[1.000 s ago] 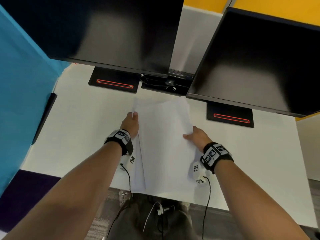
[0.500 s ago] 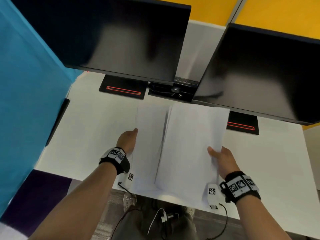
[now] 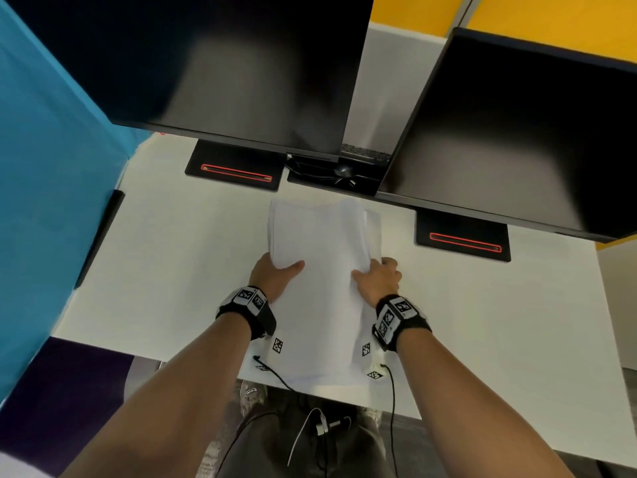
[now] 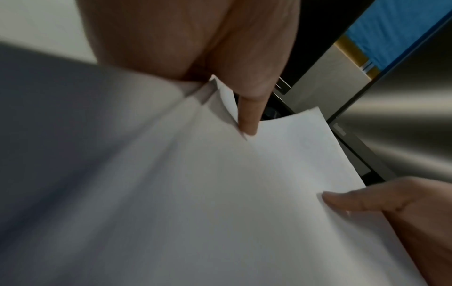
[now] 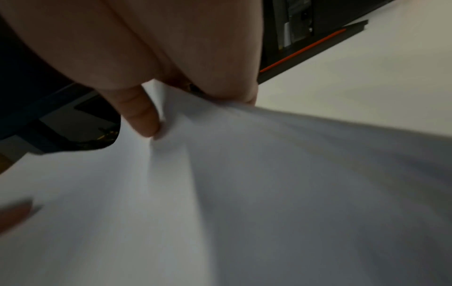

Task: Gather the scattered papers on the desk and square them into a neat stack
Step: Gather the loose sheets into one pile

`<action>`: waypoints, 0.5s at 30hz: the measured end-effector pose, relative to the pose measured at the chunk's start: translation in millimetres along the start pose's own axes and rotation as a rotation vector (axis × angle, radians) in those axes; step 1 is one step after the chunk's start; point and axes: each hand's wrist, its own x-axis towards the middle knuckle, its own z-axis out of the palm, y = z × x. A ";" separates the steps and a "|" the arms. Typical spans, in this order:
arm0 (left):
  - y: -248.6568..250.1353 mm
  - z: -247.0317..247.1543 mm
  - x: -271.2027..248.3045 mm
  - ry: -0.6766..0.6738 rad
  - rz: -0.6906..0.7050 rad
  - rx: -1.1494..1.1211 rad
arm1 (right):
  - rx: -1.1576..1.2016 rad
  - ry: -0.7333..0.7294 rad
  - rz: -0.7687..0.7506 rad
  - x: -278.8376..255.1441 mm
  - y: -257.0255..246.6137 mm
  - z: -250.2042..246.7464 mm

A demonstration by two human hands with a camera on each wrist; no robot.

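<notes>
I hold the papers [image 3: 317, 288] between my two hands, over the middle of the white bench [image 3: 165, 270], just in front of the two monitors. My left hand [image 3: 272, 277] grips the left edge of the sheets: the thumb lies across the top sheet, and the fingers are hidden beneath, so the papers sit pinched between them. From the left wrist view the thumb tip [image 4: 247, 123] presses down on the top sheet near its edge. My right hand [image 3: 377, 281] grips the right edge the same way, thumb on top, knuckles curled around the side. In the right wrist view the thumb [image 5: 141, 116] digs into the paper [image 5: 220, 193] and creases it a little, with the other fingers [image 5: 247, 96] wrapped under the edge. The sheets are gathered but not quite square; a few edges stick out at the far right corner [image 3: 374, 229]. The near end of the papers reaches the bench's front edge, between my wrists. The left monitor [image 3: 220, 63] and right monitor [image 3: 517, 125] hang dark above their stands.
</notes>
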 end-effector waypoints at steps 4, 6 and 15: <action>-11.0 -6.5 -3.0 -0.025 0.043 -0.001 | 0.108 0.066 0.035 2.4 19.4 -11.4; -14.5 -5.1 -8.0 -0.046 0.080 -0.064 | 0.159 0.080 0.052 0.9 24.5 -14.3; -8.5 -44.9 -48.1 -0.161 0.246 -0.256 | 0.747 -0.139 -0.083 -16.5 56.0 -32.4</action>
